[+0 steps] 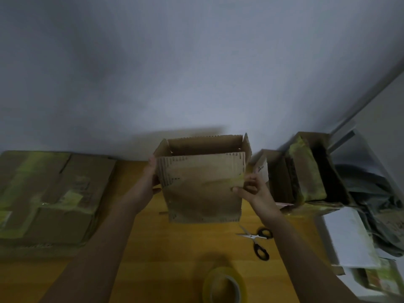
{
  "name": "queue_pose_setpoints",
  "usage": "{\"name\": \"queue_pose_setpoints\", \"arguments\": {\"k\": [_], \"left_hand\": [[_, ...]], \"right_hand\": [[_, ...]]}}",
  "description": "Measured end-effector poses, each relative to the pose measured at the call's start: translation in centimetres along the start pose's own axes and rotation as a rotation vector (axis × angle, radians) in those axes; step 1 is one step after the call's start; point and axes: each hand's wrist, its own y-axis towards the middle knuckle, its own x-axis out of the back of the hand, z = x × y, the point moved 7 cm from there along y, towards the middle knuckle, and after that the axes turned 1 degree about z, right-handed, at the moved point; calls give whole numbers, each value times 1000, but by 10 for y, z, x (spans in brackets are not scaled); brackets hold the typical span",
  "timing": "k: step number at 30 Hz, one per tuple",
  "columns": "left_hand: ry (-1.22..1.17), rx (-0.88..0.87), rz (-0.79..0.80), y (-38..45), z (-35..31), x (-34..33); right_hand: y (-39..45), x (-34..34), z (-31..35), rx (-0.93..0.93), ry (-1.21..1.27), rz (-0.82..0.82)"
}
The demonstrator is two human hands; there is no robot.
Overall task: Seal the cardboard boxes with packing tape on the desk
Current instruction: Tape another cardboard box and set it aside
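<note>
A small brown cardboard box stands upright at the middle of the wooden desk, its top flaps open. My left hand grips its left side. My right hand holds its right front edge, fingers pinched on the cardboard. A roll of yellowish packing tape lies on the desk near the front, between my forearms. Black-handled scissors lie open to the right of the box's base.
A large flat taped cardboard box fills the desk's left side. Several opened boxes stand at the right back. White packages and dark cloth pile at the far right. A grey wall rises behind.
</note>
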Motion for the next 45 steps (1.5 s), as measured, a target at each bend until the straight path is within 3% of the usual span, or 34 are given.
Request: {"name": "queue_pose_setpoints", "arguments": {"k": [3,6,9,15,19,28,35,40,45], "left_hand": [[48,-36,-50,-4,-5,6],[93,30,60,-4,-5,-1],[54,143,138,-10,2,-12],[-61,242,96,-12,24,-5],[-5,307,-44,-6,29,6],[164,314,-53,-6,30,-3],[-19,282,-13,-4,33,-6],[27,154,29,-9,26,-4],[-113,163,10,-11,25,4]], "right_hand": [[4,-6,0,10,45,-68],[5,-6,-12,-147,124,-171],[7,-14,-17,-218,271,-75],[-2,-14,-12,-177,99,130],[-6,-23,-9,-157,89,226],[-2,-33,4,-142,74,135],[-5,-35,7,-176,14,130],[-2,-34,4,-114,-40,100],[4,-19,-13,-202,243,49]]}}
